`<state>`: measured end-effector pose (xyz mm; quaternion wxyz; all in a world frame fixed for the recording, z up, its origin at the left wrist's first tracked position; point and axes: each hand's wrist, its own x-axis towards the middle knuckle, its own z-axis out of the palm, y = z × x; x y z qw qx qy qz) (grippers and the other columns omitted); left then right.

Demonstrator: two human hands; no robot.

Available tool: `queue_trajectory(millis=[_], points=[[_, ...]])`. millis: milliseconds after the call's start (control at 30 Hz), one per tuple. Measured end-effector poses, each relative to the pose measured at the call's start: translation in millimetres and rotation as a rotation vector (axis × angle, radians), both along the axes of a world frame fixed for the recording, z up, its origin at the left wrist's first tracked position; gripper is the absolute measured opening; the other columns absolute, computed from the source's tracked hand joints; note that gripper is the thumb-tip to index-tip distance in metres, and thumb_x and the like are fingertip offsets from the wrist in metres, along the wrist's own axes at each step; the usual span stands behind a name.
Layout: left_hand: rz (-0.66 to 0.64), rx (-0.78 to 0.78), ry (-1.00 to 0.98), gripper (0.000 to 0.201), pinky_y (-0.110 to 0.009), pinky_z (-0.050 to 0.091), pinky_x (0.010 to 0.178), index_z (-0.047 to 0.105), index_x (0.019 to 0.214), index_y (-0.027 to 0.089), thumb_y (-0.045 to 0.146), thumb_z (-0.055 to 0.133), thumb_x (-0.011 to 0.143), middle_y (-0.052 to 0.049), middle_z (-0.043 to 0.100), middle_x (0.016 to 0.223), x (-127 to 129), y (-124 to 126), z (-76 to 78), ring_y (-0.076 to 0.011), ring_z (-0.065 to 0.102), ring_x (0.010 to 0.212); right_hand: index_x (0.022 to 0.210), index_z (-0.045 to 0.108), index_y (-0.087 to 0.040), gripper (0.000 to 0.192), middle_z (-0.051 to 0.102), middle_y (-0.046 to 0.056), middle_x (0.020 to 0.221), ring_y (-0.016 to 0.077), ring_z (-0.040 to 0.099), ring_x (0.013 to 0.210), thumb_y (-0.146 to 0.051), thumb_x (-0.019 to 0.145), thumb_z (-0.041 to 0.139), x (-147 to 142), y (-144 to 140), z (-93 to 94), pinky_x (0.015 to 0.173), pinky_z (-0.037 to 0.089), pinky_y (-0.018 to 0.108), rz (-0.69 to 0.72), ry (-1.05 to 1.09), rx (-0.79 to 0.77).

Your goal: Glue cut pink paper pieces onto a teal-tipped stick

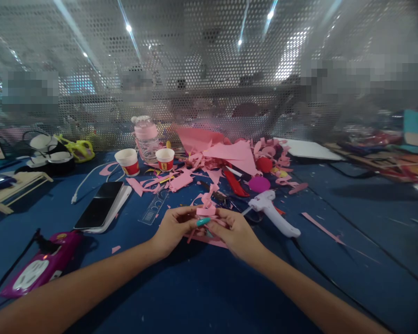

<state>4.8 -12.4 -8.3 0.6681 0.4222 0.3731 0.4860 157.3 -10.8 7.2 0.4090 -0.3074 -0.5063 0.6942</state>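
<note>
Near the middle of the table, my left hand and my right hand meet around a small pink paper or foam piece. The fingers of both hands pinch it from either side, and one thumb shows a long teal nail. A curled pink strip rises above the pinched part. Below the fingers lies a flat pink sheet, partly covered by the hands. A white glue gun rests just right of my right hand, its nozzle toward the hands. Whether the strip and the pinched part are joined, I cannot tell.
Pink scraps are heaped behind the hands, with red-handled scissors in front. Paper cups and a bottle stand back left. A phone, a clear stencil and a purple power strip lie left.
</note>
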Motion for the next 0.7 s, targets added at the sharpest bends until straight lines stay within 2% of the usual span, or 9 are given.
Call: queue_trajectory(millis=[133,333,433,500,600,700], points=[[-0.012,-0.012,-0.016,0.033,-0.023,0.052,0.06,0.067,0.094,0.017,0.021,0.072,0.062,-0.001,0.069,0.075,0,1,-2.1,-0.0087,0.061,0.056,0.095,0.062,-0.019,0.029,0.066,0.003,0.084,0.0159,0.064,0.072,-0.03,0.069,0.066,-2,-2,-0.1,0.069,0.053,0.032,-0.048,-0.012,0.044],[-0.03,-0.024,-0.022,0.033,-0.024,0.052,0.063,0.067,0.096,0.018,0.023,0.071,0.064,-0.003,0.07,0.079,0,2,-3.6,-0.0098,0.063,0.059,0.097,0.055,-0.017,0.026,0.063,0.006,0.095,0.0178,0.063,0.083,-0.031,0.076,0.059,1,-4,-2.2,0.082,0.049,0.036,-0.078,-0.17,0.189],[0.007,-0.029,-0.039,0.034,-0.026,0.053,0.064,0.068,0.095,0.016,0.024,0.073,0.062,-0.004,0.07,0.08,0,3,-2.9,-0.0113,0.063,0.06,0.105,0.046,-0.018,0.035,0.061,0.007,0.095,0.0184,0.062,0.086,-0.033,0.076,0.058,4,-3,-3.6,0.079,0.049,0.035,-0.138,-0.281,0.252],[0.05,-0.027,-0.066,0.033,-0.027,0.053,0.066,0.068,0.092,0.015,0.024,0.074,0.061,-0.005,0.07,0.082,1,4,-2.3,-0.0125,0.064,0.062,0.106,0.043,-0.018,0.039,0.06,0.005,0.084,0.0179,0.061,0.079,-0.035,0.075,0.059,7,-3,-2.7,0.073,0.05,0.033,-0.178,-0.356,0.287],[0.063,-0.04,-0.105,0.033,-0.027,0.053,0.066,0.069,0.089,0.014,0.023,0.075,0.059,-0.005,0.07,0.079,1,6,-1.6,-0.0126,0.064,0.062,0.104,0.043,-0.019,0.038,0.053,-0.001,0.067,0.0149,0.057,0.066,-0.04,0.076,0.057,11,-3,2.1,0.062,0.049,0.03,-0.186,-0.414,0.355],[0.063,-0.077,-0.128,0.032,-0.023,0.053,0.058,0.07,0.086,0.015,0.022,0.077,0.056,-0.003,0.07,0.07,0,5,-1.0,-0.0101,0.062,0.053,0.101,0.045,-0.019,0.04,0.05,-0.001,0.07,0.0137,0.054,0.065,-0.044,0.073,0.058,14,0,7.9,0.058,0.047,0.028,-0.226,-0.426,0.427]])
